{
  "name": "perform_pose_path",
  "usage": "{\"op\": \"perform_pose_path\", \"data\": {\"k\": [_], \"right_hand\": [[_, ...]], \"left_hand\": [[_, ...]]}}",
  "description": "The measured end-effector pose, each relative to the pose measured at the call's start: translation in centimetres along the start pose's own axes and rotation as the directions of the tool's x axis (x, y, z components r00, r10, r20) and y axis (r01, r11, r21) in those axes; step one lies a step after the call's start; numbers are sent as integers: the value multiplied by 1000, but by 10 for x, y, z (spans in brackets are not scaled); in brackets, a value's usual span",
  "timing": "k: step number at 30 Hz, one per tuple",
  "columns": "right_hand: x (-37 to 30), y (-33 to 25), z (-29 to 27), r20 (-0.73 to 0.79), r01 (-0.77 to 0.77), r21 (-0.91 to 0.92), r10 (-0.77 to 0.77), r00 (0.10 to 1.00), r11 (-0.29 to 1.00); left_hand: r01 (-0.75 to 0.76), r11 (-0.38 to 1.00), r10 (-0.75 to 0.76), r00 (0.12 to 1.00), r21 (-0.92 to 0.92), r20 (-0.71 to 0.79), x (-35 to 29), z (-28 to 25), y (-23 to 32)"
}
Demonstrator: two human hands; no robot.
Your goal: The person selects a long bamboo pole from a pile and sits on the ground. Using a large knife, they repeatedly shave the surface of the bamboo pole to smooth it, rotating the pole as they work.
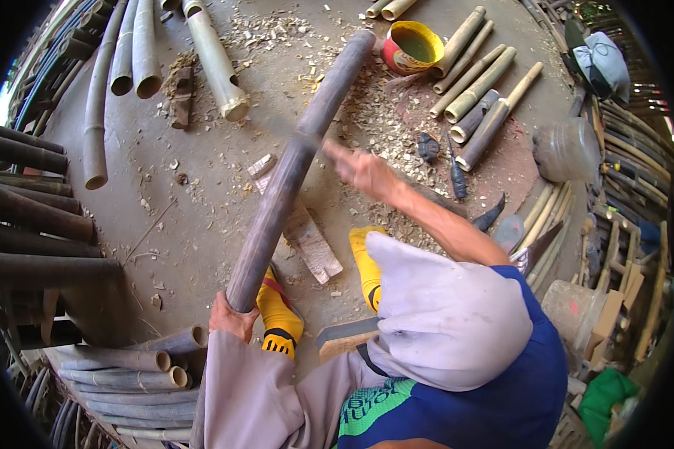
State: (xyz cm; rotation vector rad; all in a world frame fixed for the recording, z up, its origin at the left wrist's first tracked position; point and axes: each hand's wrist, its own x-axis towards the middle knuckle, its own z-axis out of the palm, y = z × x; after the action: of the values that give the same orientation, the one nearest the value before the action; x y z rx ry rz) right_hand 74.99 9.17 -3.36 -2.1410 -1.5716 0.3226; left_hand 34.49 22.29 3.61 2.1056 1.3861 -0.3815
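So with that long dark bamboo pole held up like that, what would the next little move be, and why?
Probably bringing the right hand onto the dark bamboo pole. Only the left hand grips it, at its lower end, so the long pole slants up over the wooden block unsupported; the right hand is blurred just beside it.

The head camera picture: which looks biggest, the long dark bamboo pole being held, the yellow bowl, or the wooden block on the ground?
1. Bamboo pole, though it is nearest the camera, which swells it.
2. Wooden block.
3. Yellow bowl, not far behind the block.
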Motion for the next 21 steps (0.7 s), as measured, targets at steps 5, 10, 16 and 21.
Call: {"op": "perform_pose_path", "data": {"k": [5, 10, 16, 21], "right_hand": [[2, -2, -11, 110, -9, 148, -8, 994, 989], [15, 2, -7, 94, 96, 171, -113, 989, 981], [13, -11, -2, 138, 66, 197, -95, 986, 978], [31, 26, 1, 23, -83, 304, 80, 997, 949]], "left_hand": [[73, 997, -74, 996, 19, 58, 1, -7, 3], [187, 982, -188, 973, 22, 135, 7, -18, 7], [221, 970, -235, 957, 101, 168, 12, -24, 11], [208, 977, -213, 963, 44, 163, 16, -28, 11]]}}
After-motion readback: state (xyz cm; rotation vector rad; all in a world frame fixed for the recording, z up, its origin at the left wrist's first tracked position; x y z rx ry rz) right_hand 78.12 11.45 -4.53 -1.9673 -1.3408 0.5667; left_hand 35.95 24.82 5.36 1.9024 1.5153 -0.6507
